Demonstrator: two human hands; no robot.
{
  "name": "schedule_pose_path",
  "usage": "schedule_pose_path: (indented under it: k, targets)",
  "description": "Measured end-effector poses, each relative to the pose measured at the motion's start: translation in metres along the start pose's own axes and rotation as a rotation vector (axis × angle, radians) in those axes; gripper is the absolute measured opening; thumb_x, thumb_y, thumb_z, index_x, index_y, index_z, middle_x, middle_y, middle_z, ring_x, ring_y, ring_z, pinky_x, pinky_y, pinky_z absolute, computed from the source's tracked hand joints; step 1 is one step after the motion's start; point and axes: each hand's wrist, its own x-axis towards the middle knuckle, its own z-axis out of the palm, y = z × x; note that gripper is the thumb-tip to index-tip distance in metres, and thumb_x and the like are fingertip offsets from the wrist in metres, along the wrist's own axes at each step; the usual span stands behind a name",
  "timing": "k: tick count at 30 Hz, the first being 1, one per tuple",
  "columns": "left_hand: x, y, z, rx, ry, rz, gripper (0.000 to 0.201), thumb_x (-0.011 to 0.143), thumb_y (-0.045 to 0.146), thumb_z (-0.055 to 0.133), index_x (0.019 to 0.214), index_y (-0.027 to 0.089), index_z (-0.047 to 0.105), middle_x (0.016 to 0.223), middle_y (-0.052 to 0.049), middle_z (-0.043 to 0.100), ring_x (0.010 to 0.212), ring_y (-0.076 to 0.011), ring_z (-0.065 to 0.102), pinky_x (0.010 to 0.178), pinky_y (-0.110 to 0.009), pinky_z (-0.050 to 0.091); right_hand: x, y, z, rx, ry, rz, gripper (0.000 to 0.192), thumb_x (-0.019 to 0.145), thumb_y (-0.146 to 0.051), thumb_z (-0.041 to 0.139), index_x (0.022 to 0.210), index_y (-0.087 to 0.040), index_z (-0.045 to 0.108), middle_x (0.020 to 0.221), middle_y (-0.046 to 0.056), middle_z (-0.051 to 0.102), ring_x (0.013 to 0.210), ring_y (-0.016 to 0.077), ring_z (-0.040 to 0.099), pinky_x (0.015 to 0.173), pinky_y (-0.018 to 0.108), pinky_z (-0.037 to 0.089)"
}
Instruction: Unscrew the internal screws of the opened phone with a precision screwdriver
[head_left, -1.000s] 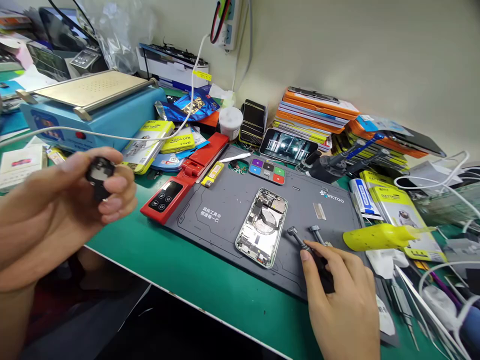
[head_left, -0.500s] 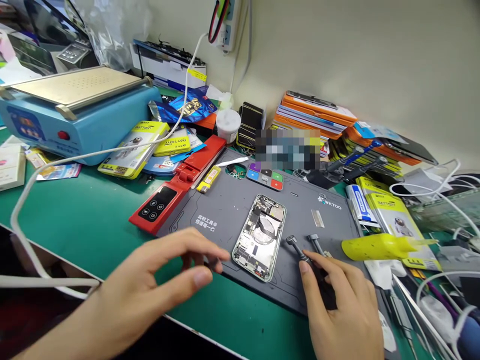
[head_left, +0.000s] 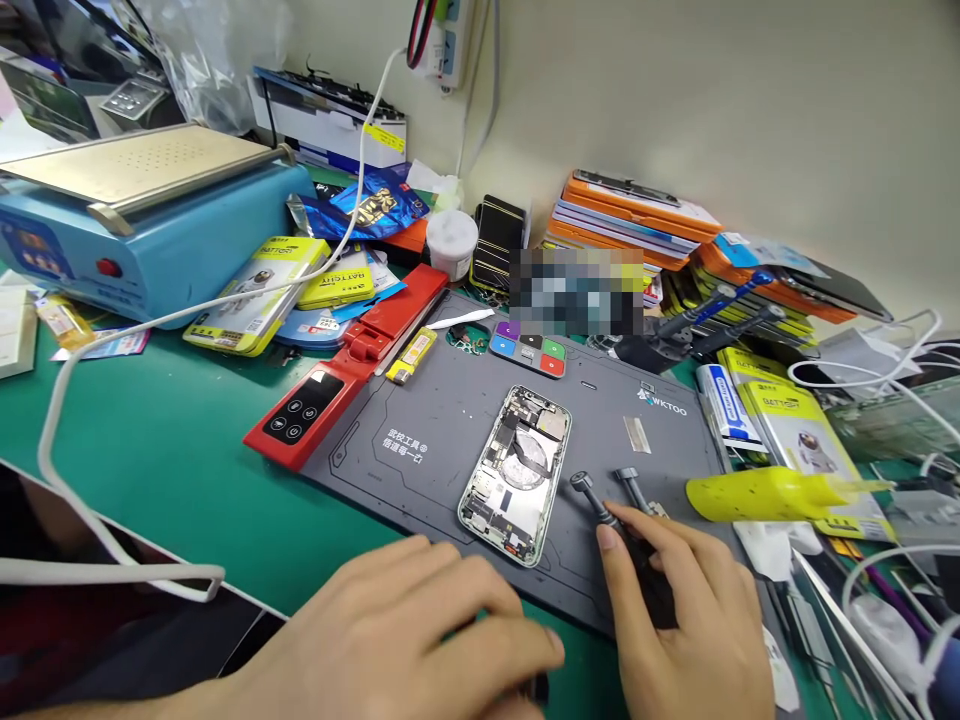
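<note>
An opened phone (head_left: 516, 475), its inner parts and a round coil showing, lies on the grey work mat (head_left: 420, 400). To its right my right hand (head_left: 686, 600) rests on the mat, thumb and index finger closed on a dark-handled screwdriver (head_left: 589, 490) whose capped end points up-left. A second similar screwdriver (head_left: 630, 485) lies beside it, partly under the fingers. My left hand (head_left: 420, 630) is low in front of the mat, below the phone, with curled fingers. Something dark shows under its fingertips, mostly hidden.
A red folding device (head_left: 300, 415) lines the mat's left edge, with a yellow strip (head_left: 412, 355) beside it. A blue machine (head_left: 150, 220) and battery packs (head_left: 255, 295) stand left. At right are a yellow bottle (head_left: 765, 493), tweezers and cables. A white cable (head_left: 225, 300) crosses the left side.
My left hand has moved right and toward me, turning so its back faces up. My right hand keeps its hold on the screwdriver. The view has shifted slightly.
</note>
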Motion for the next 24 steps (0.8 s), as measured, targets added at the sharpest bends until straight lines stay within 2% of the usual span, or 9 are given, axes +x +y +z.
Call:
schedule_pose_path:
  k: [3, 7, 10, 16, 21, 24]
  targets:
    - [0.010, -0.007, 0.005, 0.158, 0.076, -0.043, 0.024, 0.117, 0.027, 0.048, 0.126, 0.020, 0.068, 0.110, -0.003, 0.079, 0.089, -0.0216, 0.074, 0.077, -0.036, 0.059, -0.001, -0.001, -0.001, 0.007, -0.012, 0.011, 0.034, 0.111, -0.049, 0.052, 0.117, -0.022, 0.071, 0.109, 0.008, 0.069, 0.105, 0.0279, 0.063, 0.092, 0.039, 0.046]
    - [0.017, -0.019, 0.015, 0.247, 0.021, -0.014, 0.022, 0.115, 0.018, 0.050, 0.130, 0.016, 0.066, 0.116, -0.007, 0.076, 0.093, -0.0269, 0.070, 0.080, -0.043, 0.060, -0.002, -0.003, -0.003, 0.018, -0.016, 0.025, 0.030, 0.112, -0.046, 0.053, 0.118, -0.023, 0.070, 0.109, 0.008, 0.068, 0.104, 0.0269, 0.062, 0.091, 0.038, 0.046]
    - [0.022, -0.024, 0.017, 0.204, -0.029, -0.010, 0.020, 0.115, 0.019, 0.052, 0.129, 0.017, 0.066, 0.118, -0.007, 0.075, 0.097, -0.0278, 0.068, 0.083, -0.044, 0.059, -0.002, -0.003, -0.003, 0.023, -0.020, 0.035, 0.029, 0.111, -0.046, 0.054, 0.117, -0.023, 0.071, 0.109, 0.008, 0.068, 0.104, 0.0269, 0.062, 0.091, 0.038, 0.046]
    - [0.025, -0.029, 0.015, 0.103, -0.044, -0.059, 0.022, 0.116, 0.024, 0.053, 0.135, 0.020, 0.062, 0.121, -0.004, 0.075, 0.103, -0.0263, 0.064, 0.090, -0.043, 0.056, -0.003, -0.004, -0.004, 0.039, -0.015, 0.045, 0.026, 0.110, -0.044, 0.055, 0.117, -0.024, 0.070, 0.109, 0.008, 0.069, 0.105, 0.0283, 0.063, 0.090, 0.040, 0.047]
    - [0.028, -0.031, 0.018, 0.067, -0.084, -0.088, 0.018, 0.116, 0.023, 0.053, 0.125, 0.021, 0.068, 0.119, -0.003, 0.074, 0.103, -0.0261, 0.062, 0.090, -0.043, 0.055, -0.003, -0.003, -0.003, 0.044, -0.015, 0.040, 0.025, 0.110, -0.043, 0.055, 0.117, -0.024, 0.070, 0.109, 0.008, 0.069, 0.103, 0.0278, 0.063, 0.089, 0.040, 0.047]
    - [0.029, -0.031, 0.020, 0.066, -0.065, -0.089, 0.018, 0.115, 0.024, 0.054, 0.124, 0.020, 0.069, 0.118, -0.004, 0.074, 0.102, -0.0257, 0.062, 0.089, -0.042, 0.055, -0.003, -0.003, -0.002, 0.044, -0.021, 0.051, 0.026, 0.110, -0.044, 0.055, 0.117, -0.025, 0.070, 0.110, 0.008, 0.069, 0.104, 0.0286, 0.063, 0.090, 0.041, 0.047]
